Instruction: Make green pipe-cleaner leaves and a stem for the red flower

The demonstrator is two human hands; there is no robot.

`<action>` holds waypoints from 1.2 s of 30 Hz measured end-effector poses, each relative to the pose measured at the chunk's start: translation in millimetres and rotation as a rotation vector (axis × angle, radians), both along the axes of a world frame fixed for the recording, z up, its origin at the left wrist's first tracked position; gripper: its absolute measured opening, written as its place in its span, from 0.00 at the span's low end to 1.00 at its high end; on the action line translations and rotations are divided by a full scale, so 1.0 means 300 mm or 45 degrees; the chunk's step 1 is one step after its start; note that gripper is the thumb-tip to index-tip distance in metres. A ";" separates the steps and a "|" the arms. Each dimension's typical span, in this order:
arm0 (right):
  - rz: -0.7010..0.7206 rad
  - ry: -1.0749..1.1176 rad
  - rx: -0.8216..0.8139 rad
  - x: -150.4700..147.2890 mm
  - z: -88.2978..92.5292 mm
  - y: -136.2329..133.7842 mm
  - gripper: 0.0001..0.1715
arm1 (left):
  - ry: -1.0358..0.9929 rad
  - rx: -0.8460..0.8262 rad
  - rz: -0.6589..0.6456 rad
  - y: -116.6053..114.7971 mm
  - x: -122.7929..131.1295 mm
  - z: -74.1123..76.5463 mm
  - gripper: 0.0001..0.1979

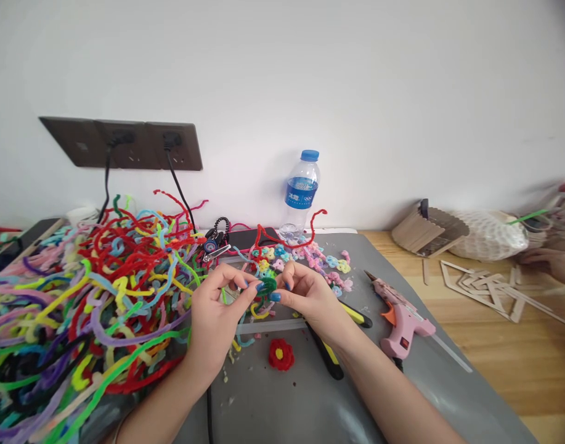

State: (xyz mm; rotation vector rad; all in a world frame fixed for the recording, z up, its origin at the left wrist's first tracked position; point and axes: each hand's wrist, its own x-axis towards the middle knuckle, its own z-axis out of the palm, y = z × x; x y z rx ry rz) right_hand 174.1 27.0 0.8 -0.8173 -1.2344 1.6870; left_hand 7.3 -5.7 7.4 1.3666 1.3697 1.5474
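Between my two hands, above the grey mat, is a dark green pipe cleaner (266,285) bent into a small shape. My left hand (222,308) pinches its left side between thumb and fingers. The thumb and fingers of my right hand (312,302) are closed on its right side. Below them on the mat lies a red pipe-cleaner flower (281,354) with a yellow centre. Yellow-and-black handled pliers (328,353) rest partly under my right forearm, their jaws hidden.
A heap of coloured pipe cleaners (125,290) covers the left side. A pink glue gun (405,324) lies at right. Behind stand a water bottle (302,191) and small pastel flowers (319,256). Wooden sticks (490,287) and another person's hand (548,262) are far right.
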 end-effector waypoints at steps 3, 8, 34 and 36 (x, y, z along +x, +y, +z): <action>-0.005 0.007 0.000 -0.002 0.000 0.000 0.30 | -0.011 -0.015 -0.007 -0.002 0.001 0.002 0.09; -0.025 0.040 0.011 -0.003 -0.005 0.002 0.27 | -0.023 -0.021 -0.026 -0.002 -0.002 0.000 0.09; -0.004 -0.004 -0.145 -0.013 0.001 -0.009 0.16 | -0.011 0.045 0.018 0.006 -0.009 -0.008 0.08; -0.010 0.004 -0.151 -0.015 0.003 -0.012 0.17 | 0.004 0.044 0.021 0.005 -0.010 -0.007 0.08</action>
